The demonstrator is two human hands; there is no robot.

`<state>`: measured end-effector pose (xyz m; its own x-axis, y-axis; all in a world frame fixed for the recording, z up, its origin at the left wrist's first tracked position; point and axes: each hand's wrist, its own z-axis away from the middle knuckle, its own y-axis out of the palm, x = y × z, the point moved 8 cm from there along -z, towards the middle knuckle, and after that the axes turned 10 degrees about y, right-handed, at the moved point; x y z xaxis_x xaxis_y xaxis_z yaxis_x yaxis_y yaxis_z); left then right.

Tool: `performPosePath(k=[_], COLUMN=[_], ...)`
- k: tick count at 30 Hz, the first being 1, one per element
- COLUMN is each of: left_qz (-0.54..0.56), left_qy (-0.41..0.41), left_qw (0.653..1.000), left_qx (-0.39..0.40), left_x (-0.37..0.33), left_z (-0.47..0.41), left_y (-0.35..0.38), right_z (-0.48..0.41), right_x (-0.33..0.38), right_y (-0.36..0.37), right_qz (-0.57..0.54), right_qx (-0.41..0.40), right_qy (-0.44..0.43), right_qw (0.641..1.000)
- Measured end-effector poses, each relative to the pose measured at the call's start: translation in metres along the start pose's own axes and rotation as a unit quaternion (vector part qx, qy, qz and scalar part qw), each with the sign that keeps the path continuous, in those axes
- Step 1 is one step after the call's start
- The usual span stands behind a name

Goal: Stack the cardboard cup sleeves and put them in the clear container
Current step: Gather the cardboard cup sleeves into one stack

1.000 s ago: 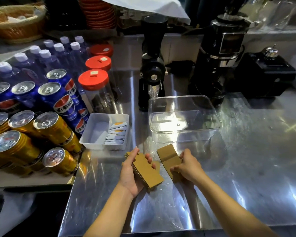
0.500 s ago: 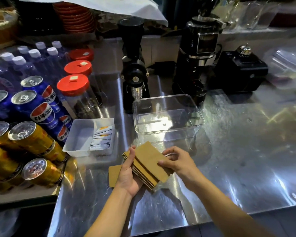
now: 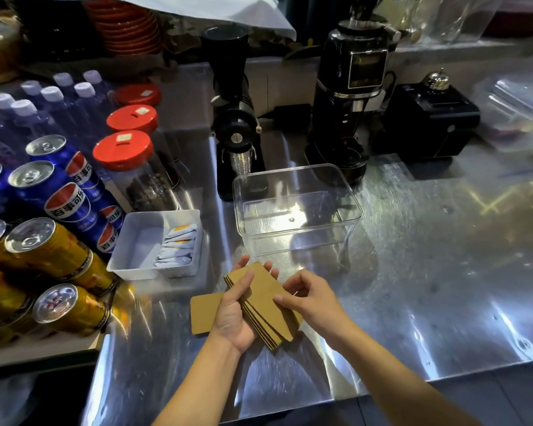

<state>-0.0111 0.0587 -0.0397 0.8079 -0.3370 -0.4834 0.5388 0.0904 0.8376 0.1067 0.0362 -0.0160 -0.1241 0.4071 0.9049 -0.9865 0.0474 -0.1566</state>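
Stacking sleeves over steel counter (image 3: 443,287), near edge.

Loose single sleeve (image 3: 203,313) flat on counter at far left, partly under left hand (image 3: 233,318); left hand gripping stack of cardboard sleeves (image 3: 265,305), thumb on top; right hand (image 3: 313,301) pinching stack's right edge with fingertips; clear container (image 3: 296,207) just beyond, open, nothing inside.
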Motion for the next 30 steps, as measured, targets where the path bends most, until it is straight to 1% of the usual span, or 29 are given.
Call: performPosePath(k=[5, 10, 11, 13, 15, 17, 19, 21, 23, 24, 25, 26, 27, 28, 30], left_qz=[0.001, 0.003, 0.011, 0.019, 0.028, 0.026, 0.021, 0.034, 0.028, -0.006, -0.072, -0.155, -0.237, -0.301, -0.371], left_qy=[-0.007, -0.011, -0.011, -0.003, -0.017, -0.064, -0.108, -0.101, -0.066, -0.047, -0.029, -0.016, -0.015, -0.033, -0.103], left_qw=[1.000, 0.998, 0.997, 0.992, 0.990, 0.990, 0.989, 0.991, 0.995, 0.997, 0.996, 0.987, 0.971, 0.953, 0.919], left_qx=[-0.018, -0.063, -0.081, -0.122, -0.135, -0.126, -0.101, -0.080, -0.065, -0.054, -0.042, -0.025, -0.005, 0.024, 0.088], left_x=[0.004, 0.005, 0.006, 0.009, 0.021, 0.038, 0.050, 0.052, 0.047, 0.042, 0.037, 0.031, 0.026, 0.025, 0.029], left_z=[-0.003, -0.007, -0.008, -0.008, -0.006, -0.002, 0.000, -0.003, -0.008, -0.009, -0.011, -0.012, -0.013, -0.013, -0.009], left_y=[0.000, -0.002, -0.003, -0.003, 0.003, 0.014, 0.025, 0.030, 0.031, 0.031, 0.032, 0.033, 0.034, 0.037, 0.043], right_z=[0.000, 0.008, 0.010, 0.012, 0.014, 0.016, 0.018, 0.019, 0.018, 0.018, 0.017, 0.017, 0.016, 0.015, 0.014], right_x=[-0.001, 0.003, 0.005, 0.009, 0.014, 0.020, 0.022, 0.018, 0.015, 0.014, 0.015, 0.017, 0.021, 0.027, 0.042], right_y=[0.000, -0.007, -0.010, -0.017, -0.021, -0.022, -0.023, -0.026, -0.033, -0.037, -0.043, -0.048, -0.053, -0.059, -0.064], right_qz=[0.030, -0.014, -0.024, -0.053, -0.091, -0.102, -0.092, -0.100, -0.105, -0.102, -0.098, -0.093, -0.082, -0.057, 0.055], right_qx=[-0.008, 0.012, 0.001, -0.049, -0.094, -0.121, -0.142, -0.151, -0.160, -0.164, -0.165, -0.162, -0.149, -0.133, -0.075], right_qy=[-0.016, -0.045, -0.052, -0.063, -0.073, -0.087, -0.094, -0.094, -0.097, -0.099, -0.104, -0.110, -0.119, -0.135, -0.177], right_qw=[0.999, 0.999, 0.998, 0.995, 0.989, 0.984, 0.981, 0.979, 0.977, 0.976, 0.976, 0.976, 0.978, 0.980, 0.980])
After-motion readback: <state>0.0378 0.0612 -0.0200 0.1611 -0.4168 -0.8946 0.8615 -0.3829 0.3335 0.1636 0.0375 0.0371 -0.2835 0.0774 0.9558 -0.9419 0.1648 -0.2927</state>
